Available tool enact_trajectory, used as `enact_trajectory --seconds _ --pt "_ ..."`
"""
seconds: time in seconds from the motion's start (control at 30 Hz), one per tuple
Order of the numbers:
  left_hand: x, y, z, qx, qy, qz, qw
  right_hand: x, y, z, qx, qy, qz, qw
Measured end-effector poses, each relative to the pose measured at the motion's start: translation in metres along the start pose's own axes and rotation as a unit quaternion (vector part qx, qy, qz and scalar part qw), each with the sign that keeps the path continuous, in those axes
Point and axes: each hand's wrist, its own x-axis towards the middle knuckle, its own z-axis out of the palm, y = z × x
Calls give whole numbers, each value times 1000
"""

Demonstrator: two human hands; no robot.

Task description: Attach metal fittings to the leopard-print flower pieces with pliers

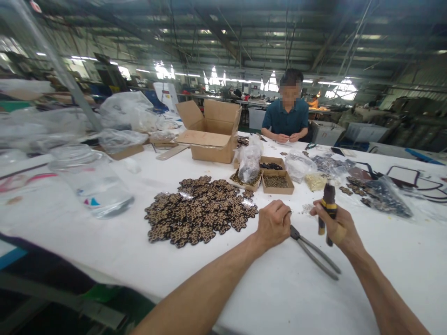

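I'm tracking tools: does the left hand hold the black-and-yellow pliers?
No: the black-and-yellow pliers are in the right hand, while the left hand is beside the heap of brown-and-black spotted pieces.

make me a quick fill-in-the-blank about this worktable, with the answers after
1. The right hand holds pliers coloured black and ____.
2. The heap of spotted pieces lies to the ____ of the left hand.
3. The large box with open flaps is made of ____.
4. The person across the table has ____ hands in view.

Missing words: yellow; left; cardboard; two
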Motion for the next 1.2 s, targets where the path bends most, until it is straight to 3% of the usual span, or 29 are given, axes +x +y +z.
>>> enact_trajectory --seconds 0.13,0.27,0.43,0.57,1.2 --pt "0 -3 -9 -17 38 1 999 -3 5 -5 -207 -16 -59 976" --pt "0 -4 -16 -51 62 -4 997 -7 21 10 -289 -20 -117 950" --pt "0 -5 -20 -98 74 -22 992 -2 43 23 -292 -6 -228 929" --pt "1 -4 -21 -130 84 -32 987 2 48 24 -298 -2 -272 915" --pt "2 -1 -20 -195 110 -56 973 2 48 38 -292 -18 -312 904"
